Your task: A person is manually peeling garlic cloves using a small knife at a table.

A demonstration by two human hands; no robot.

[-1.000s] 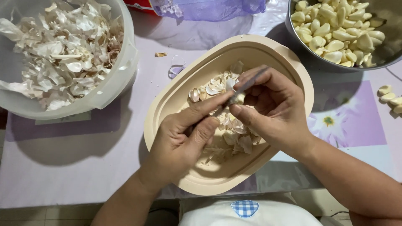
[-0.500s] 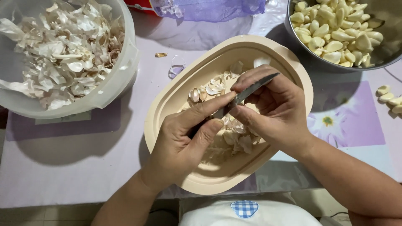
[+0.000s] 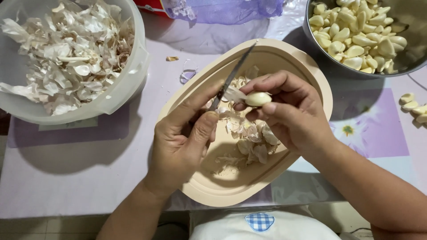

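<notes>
My left hand [image 3: 184,142] grips a small knife [image 3: 231,78], its blade pointing up and away over a beige oval tray [image 3: 311,80]. My right hand [image 3: 289,111] pinches a pale garlic clove [image 3: 258,98] between thumb and fingers, right beside the blade, with a strip of skin hanging off the clove. Both hands hover above the tray, where loose papery garlic skins [image 3: 249,142] lie in a heap.
A translucent plastic bowl [image 3: 129,84] full of garlic skins stands at the far left. A metal bowl [image 3: 311,35] of peeled cloves sits at the far right. A few loose cloves [image 3: 413,106] lie on the purple floral tablecloth. A purple mesh bag [image 3: 222,9] lies at the back.
The knife has swung from lying flat across the clove to pointing upward. The clove now shows bare between my right fingers, with skin pulled off it.
</notes>
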